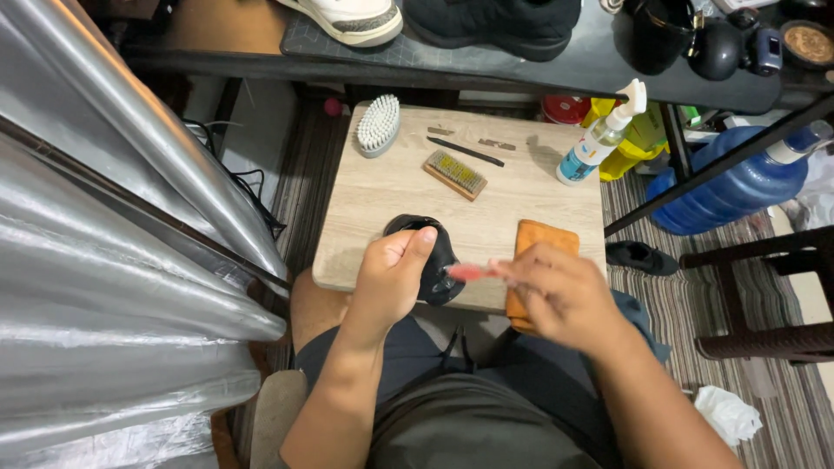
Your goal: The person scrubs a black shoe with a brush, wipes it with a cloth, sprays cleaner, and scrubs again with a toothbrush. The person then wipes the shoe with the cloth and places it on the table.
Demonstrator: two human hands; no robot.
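My left hand [393,274] grips a black shoe [433,260] and holds it just above the near edge of a small wooden table [391,187]. My right hand [560,291] holds a small pink-red brush [469,272] whose head touches the shoe's side. The right hand is blurred. An orange cloth [539,239] lies on the table's near right corner, partly under my right hand.
On the table lie a white bristle brush [380,124], a wooden wire brush [455,174], a thin black tool [465,151] and a spray bottle [599,139]. A dark shelf [486,61] above carries shoes. Silver sheeting [104,243] stands left, a blue water jug [738,178] right.
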